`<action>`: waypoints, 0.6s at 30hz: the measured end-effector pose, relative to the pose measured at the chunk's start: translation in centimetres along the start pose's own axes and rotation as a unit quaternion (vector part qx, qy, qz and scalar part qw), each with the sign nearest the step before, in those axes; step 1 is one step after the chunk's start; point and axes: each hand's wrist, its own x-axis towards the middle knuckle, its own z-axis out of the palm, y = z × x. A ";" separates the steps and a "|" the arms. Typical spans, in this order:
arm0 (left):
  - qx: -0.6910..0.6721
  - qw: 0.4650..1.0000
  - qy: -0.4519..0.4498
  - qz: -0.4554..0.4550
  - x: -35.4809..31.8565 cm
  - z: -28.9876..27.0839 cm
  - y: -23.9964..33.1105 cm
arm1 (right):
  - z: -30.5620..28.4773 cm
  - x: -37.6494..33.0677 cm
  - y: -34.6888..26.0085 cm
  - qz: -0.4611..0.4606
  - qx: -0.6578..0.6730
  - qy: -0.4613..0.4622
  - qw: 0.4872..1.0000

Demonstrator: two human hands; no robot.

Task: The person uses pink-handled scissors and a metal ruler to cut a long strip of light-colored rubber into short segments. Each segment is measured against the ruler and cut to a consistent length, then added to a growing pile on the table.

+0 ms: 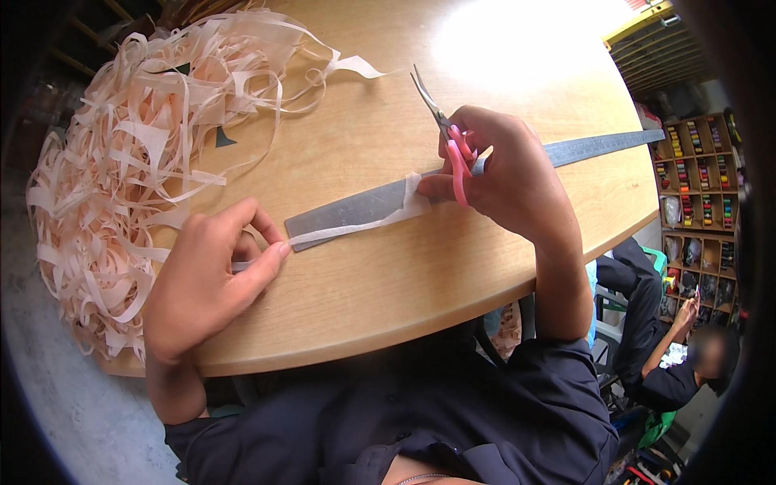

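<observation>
A long metal ruler lies slantwise across the wooden table, passing under my right hand. On its near end rests a thin whitish fabric strip, wider towards the right and narrow at the left. My left hand pinches the narrow end between thumb and forefinger, just off the ruler's end. Small pink-handled scissors are held in my right hand, their curved metal blades pointing up and away. That hand's thumb also presses the wide part of the strip against the ruler.
A big heap of pale peach fabric scraps covers the table's left side, with a few dark green bits. The table's curved edge runs close to me. Thread shelves and a seated person are at the right.
</observation>
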 end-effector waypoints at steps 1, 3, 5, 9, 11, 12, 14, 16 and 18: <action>-0.002 1.000 -0.002 -0.001 0.0 -0.1 0.0 | 0.0 0.0 0.0 0.002 0.002 -0.004 1.000; 0.007 1.000 -0.002 0.001 -0.1 -0.4 0.1 | 0.0 0.0 0.1 -0.006 0.013 0.001 1.000; 0.002 1.000 -0.001 0.004 -0.1 -0.5 0.1 | 0.0 0.0 0.3 -0.015 0.016 0.004 1.000; 0.005 1.000 0.000 0.026 0.0 -0.4 0.0 | 0.1 0.0 0.4 -0.027 0.013 0.008 1.000; 0.034 0.999 -0.004 0.027 0.1 -0.4 0.0 | 0.1 0.0 0.5 -0.021 0.020 0.011 1.000; 0.053 0.998 -0.007 0.023 0.1 -0.5 0.0 | 0.2 0.0 0.4 -0.014 0.025 0.012 1.000; 0.074 0.997 -0.010 0.019 0.2 -0.6 0.0 | 0.2 0.0 0.4 -0.010 0.023 0.015 1.000; 0.082 0.996 -0.013 0.020 0.2 -0.7 0.1 | 0.2 -0.1 0.3 -0.018 0.015 0.020 1.000; 0.073 0.997 -0.005 0.019 0.2 -0.7 0.3 | 0.2 -0.1 0.3 -0.022 0.005 0.022 1.000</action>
